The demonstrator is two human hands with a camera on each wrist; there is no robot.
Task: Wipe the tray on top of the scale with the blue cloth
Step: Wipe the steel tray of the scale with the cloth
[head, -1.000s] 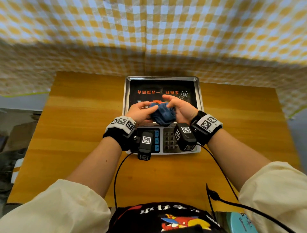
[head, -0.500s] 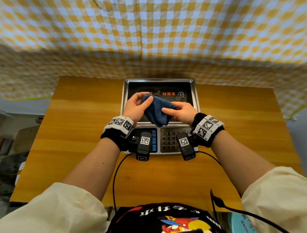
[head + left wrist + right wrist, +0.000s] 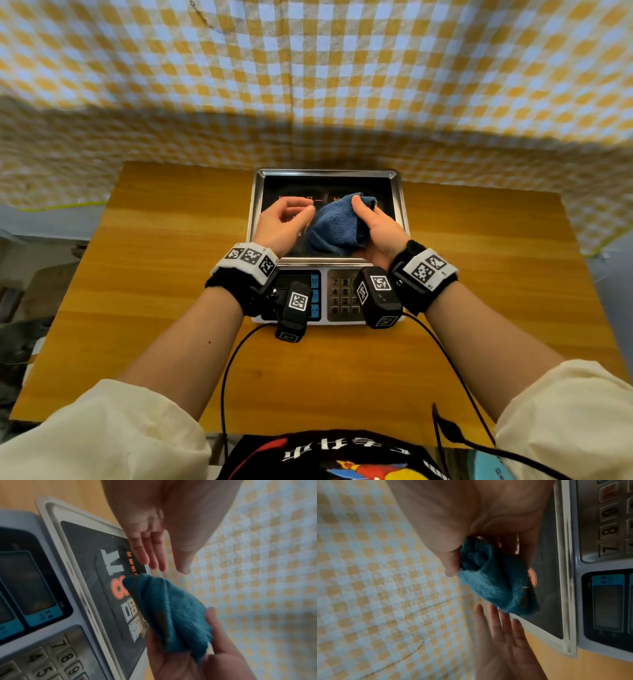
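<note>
A steel tray (image 3: 255,205) with a dark printed liner sits on top of the grey scale (image 3: 323,298) at the middle of the wooden table. My right hand (image 3: 371,222) grips the bunched blue cloth (image 3: 337,226) over the tray's right half; thumb and fingers curl round it (image 3: 494,582). The cloth hangs down toward the liner (image 3: 164,609); whether it touches the liner I cannot tell. My left hand (image 3: 287,219) hovers just left of the cloth with fingers (image 3: 150,555) relaxed and holding nothing.
The scale's keypad (image 3: 344,296) and blue display (image 3: 313,298) face me, under my wrists. Bare wooden table (image 3: 154,274) lies on both sides. A yellow checked cloth (image 3: 308,85) hangs as a backdrop behind the table. Black cables run from the wrist cameras.
My left hand has let go of the cloth and drawn slightly left. The right hand now holds the cloth alone, bunched, farther back over the tray.
</note>
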